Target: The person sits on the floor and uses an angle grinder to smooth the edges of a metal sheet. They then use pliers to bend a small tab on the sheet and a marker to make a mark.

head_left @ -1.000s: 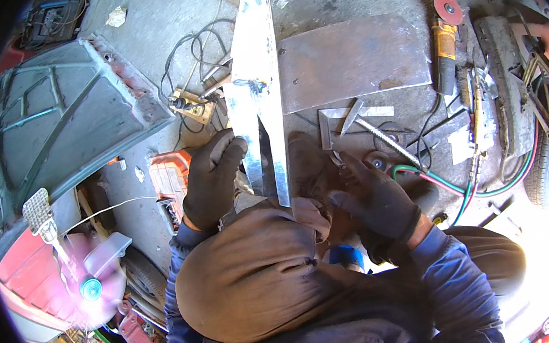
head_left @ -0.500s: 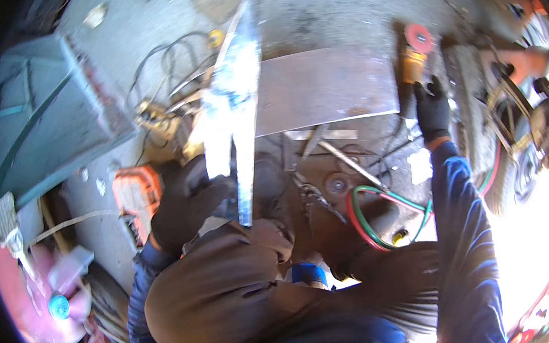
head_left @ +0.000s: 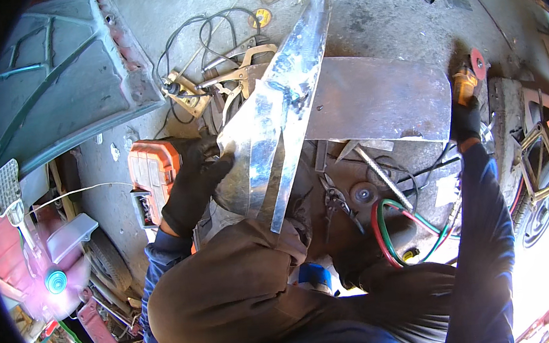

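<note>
Pickup seems the step: left hand [head_left: 190, 188] pinches strip [head_left: 300, 61], right hand [head_left: 465, 121] clasps grinder [head_left: 464, 86] right of plate [head_left: 380, 97], seemingly needing a clear lift.

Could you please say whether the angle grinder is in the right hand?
In: the right hand is wrapped around the angle grinder, behind its yellow section.

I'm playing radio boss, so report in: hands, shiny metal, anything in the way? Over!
Left hand at shiny metal piece, on its left edge. Right hand gripping grinder. Flat sheet between piece and grinder, as seen from above. Over.
</note>
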Demonstrator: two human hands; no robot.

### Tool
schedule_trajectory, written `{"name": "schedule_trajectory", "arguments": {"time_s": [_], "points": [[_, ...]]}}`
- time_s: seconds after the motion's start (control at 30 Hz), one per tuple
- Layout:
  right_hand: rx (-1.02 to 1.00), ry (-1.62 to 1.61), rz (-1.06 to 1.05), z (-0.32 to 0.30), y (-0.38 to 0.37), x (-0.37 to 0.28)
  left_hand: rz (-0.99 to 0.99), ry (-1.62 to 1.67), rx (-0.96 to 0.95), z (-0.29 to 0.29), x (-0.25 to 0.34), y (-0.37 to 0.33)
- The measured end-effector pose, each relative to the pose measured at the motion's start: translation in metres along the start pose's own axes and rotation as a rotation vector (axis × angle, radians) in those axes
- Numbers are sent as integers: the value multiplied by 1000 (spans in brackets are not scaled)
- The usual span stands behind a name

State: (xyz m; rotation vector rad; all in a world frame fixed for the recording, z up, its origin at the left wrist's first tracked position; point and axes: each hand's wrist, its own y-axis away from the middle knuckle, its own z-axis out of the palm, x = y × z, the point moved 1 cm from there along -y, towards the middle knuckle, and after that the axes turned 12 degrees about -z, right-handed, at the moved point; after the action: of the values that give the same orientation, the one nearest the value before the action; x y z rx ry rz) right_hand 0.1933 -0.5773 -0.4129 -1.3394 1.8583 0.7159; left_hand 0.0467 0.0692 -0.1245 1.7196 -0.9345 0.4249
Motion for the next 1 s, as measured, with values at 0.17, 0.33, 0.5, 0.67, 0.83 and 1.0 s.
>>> {"name": "schedule_trajectory", "arguments": {"time_s": [0.17, 0.33, 0.5, 0.67, 0.83, 1.0], "points": [[-43, -429, 155, -58, 20, -93, 258, -294, 1, -7, -13, 5], [-218, -482, 286, -128, 72, -239, 587, -704, 75, -10, -20, 9], [-124, -723, 199, -159, 156, -345, 177, -99, -56, 6, -31, 9], [-245, -693, 200, -164, 227, -383, -53, 254, -132, 11, -33, 6], [-271, -670, 195, -128, 267, -382, -24, 124, 26, 26, -37, 0], [-258, -860, 153, -130, 253, -392, 10, 163, 3, 39, -37, -3]]}}
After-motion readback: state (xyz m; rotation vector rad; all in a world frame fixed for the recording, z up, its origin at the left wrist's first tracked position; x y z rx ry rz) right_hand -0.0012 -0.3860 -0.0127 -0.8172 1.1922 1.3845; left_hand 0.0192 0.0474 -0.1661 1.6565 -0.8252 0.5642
